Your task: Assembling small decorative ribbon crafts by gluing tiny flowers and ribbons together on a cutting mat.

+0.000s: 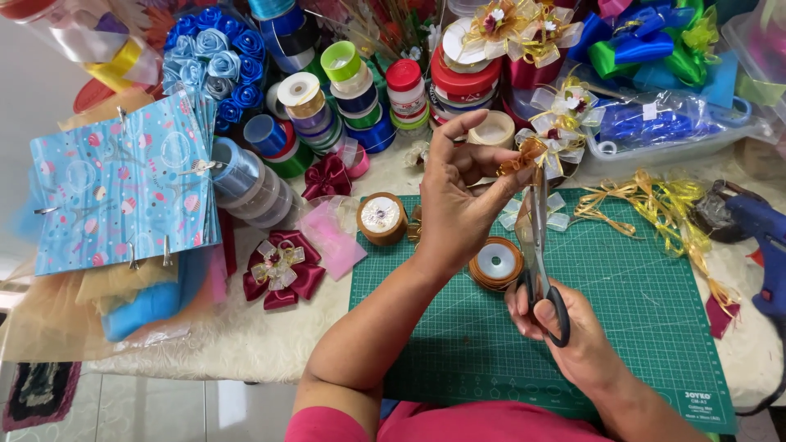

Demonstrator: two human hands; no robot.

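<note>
My left hand (458,196) is raised over the green cutting mat (647,303) and pinches a small bronze ribbon piece (521,155) between thumb and fingers. In my right hand (565,336) are black-handled scissors (540,245), blades pointing up at the ribbon piece. A spool of bronze ribbon (496,263) lies on the mat just below my left hand. A second brown spool (381,218) stands at the mat's upper left corner.
Many ribbon spools (327,106) crowd the back of the table. A maroon bow (280,267) lies left of the mat, a blue patterned paper stack (123,188) further left. Gold ribbon scraps (655,205) and a blue glue gun (761,237) sit at right.
</note>
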